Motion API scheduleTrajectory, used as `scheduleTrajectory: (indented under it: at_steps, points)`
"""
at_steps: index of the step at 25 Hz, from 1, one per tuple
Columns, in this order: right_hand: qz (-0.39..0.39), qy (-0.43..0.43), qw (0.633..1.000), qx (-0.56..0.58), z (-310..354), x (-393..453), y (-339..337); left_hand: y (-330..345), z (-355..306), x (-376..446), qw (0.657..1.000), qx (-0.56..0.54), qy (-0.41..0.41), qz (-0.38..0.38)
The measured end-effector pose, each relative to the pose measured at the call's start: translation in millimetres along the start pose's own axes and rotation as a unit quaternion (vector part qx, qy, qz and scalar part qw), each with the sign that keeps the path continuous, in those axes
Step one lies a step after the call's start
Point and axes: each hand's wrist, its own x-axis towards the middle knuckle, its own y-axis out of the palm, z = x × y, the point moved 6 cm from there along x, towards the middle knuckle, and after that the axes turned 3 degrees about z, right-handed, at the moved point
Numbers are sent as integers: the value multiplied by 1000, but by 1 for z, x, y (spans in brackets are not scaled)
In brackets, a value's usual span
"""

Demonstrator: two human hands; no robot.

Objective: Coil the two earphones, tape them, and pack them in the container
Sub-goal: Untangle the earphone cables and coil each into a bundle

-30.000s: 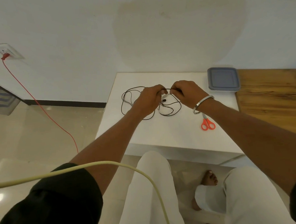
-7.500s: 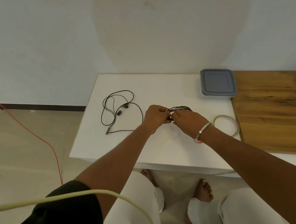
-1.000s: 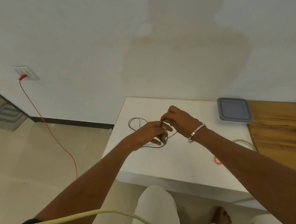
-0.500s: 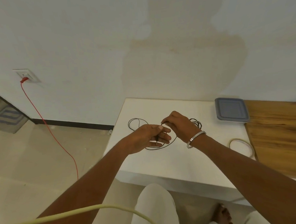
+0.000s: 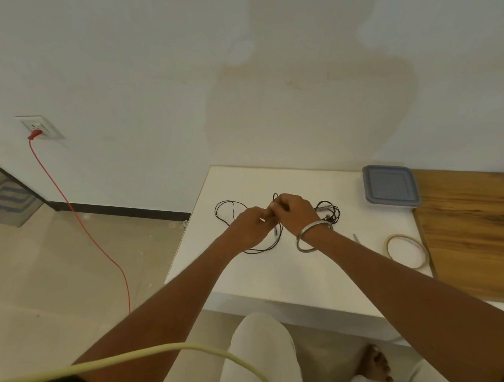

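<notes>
I saw the loose earphone point(image 5: 247, 229) lying on the white table point(image 5: 278, 271), its black wire spread in open loops to the left of the hands and curving under them. The left hand point(image 5: 251, 228) and the right hand point(image 5: 295, 212) met over the middle of the table, fingertips touching, both pinched shut on a stretch of that wire, a small loop of which stood up just above the right knuckles. Just right of the right hand lay the coiled earphone point(image 5: 329, 213), a tight black bundle resting on the table; I could not tell whether tape held it. A metal bangle point(image 5: 313, 235) hung at the right wrist. Farther right, at the table's back corner, sat the container point(image 5: 390, 186) with its grey-blue lid on, well apart from both earphones. The roll of tape point(image 5: 407, 251) lay flat near the table's right edge, beside a wooden board point(image 5: 475, 231).
</notes>
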Motion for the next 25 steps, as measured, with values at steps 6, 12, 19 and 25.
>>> scheduleTrajectory:
  at_steps: [6,12,19,25]
  points:
    - [78,-98,989,-83,8,-4,-15,-33,-16,-9,968,81,126,-199]
    - [87,-160,969,-168,8,-2,-32,-14,-7,-4,988,48,115,-85]
    - [-16,-185,946,-266,-5,0,-50,-8,-3,-3,995,-14,87,-52]
    - [87,-216,927,-294,10,2,-30,1,-22,2,994,-66,84,-14]
